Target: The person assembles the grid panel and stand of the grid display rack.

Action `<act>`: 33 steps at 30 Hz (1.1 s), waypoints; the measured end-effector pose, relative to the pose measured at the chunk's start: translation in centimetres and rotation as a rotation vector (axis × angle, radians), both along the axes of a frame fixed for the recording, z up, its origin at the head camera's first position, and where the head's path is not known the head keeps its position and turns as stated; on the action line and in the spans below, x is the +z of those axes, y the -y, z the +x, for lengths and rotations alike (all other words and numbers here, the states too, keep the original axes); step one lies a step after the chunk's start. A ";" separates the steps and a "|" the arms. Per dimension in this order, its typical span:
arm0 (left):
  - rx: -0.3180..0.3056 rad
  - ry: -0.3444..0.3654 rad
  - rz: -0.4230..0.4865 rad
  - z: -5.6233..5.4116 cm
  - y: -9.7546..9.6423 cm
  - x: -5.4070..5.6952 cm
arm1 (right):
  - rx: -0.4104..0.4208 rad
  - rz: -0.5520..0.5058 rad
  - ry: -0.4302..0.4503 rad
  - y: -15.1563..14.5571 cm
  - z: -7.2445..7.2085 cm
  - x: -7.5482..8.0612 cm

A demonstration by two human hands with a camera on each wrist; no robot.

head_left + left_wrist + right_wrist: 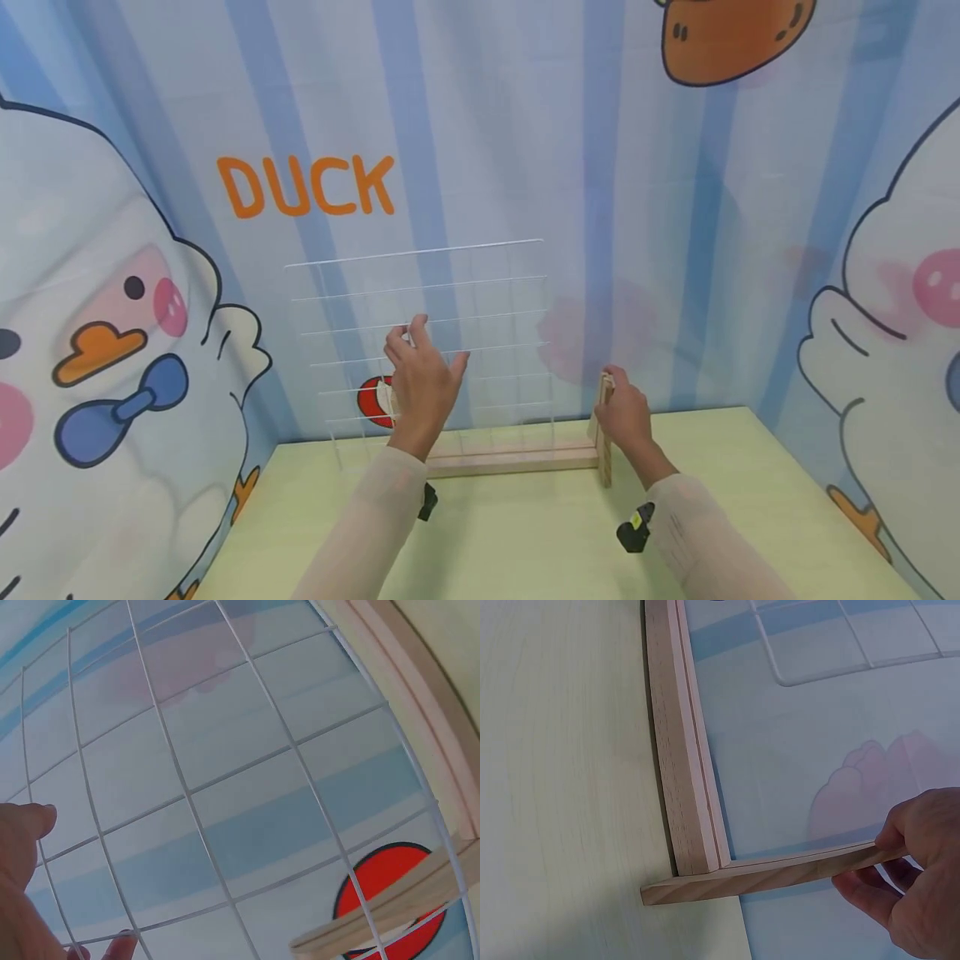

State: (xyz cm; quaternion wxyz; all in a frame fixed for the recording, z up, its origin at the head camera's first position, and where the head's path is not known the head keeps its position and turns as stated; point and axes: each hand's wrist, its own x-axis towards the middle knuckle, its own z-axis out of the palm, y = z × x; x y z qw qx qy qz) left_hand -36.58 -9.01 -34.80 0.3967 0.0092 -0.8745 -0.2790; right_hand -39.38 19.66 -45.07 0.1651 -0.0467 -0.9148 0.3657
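A white wire grid panel (412, 252) stands over a wooden frame. My left hand (426, 392) grips its wires, with thumb and fingertips at the mesh in the left wrist view. The frame has a long grooved wooden rail (675, 750) and a wooden upright (780, 883) at its right end. My right hand (628, 417) pinches that upright near its top, between thumb and fingers. A second wooden upright (382, 907) shows behind the mesh in the left wrist view; in the head view my left hand mostly hides it. The grid's right edge is apart from the right upright.
The frame rests on a pale yellow table (517, 533), close to its back edge. A blue striped curtain (495, 150) with printed ducks hangs behind and at both sides. Small black devices (635, 527) sit at both wrists.
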 end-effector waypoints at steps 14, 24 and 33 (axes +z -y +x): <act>-0.006 -0.014 -0.012 -0.8 -3.9 4.5 | 0.006 -0.002 0.021 0.3 0.3 0.3; -0.041 -0.092 0.004 -1.6 -6.7 6.4 | 0.006 0.005 0.026 -0.2 0.4 0.3; -0.071 -0.078 0.039 -2.4 -8.4 7.6 | 0.005 0.010 0.002 -0.3 0.0 0.0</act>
